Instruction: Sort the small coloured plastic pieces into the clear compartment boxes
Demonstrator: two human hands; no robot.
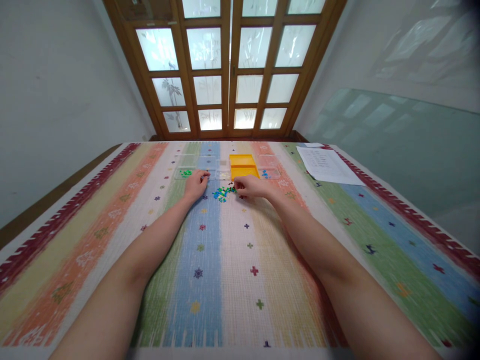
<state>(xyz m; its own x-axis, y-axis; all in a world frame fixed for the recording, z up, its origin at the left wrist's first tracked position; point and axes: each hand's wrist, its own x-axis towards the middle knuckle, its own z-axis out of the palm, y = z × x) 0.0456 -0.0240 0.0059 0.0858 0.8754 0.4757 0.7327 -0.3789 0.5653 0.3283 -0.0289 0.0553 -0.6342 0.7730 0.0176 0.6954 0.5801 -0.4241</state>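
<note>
A small heap of tiny coloured pieces (222, 192), blue, green and dark, lies on the striped cloth between my hands. My right hand (250, 187) rests at the heap's right edge with fingertips pinched together on the pieces. My left hand (195, 185) lies left of the heap, fingers curled, its tips near a clear tray (180, 170) holding green pieces (185, 173). Behind the heap stands a yellow tray (243, 165). Another clear tray with blue pieces (265, 174) sits to its right. What my fingers hold is too small to see.
A striped, patterned cloth (225, 260) covers the whole table. A printed white sheet of paper (327, 164) lies at the far right. Wooden doors with frosted panes (225, 70) stand behind the table; a glass panel (405, 135) leans at the right wall.
</note>
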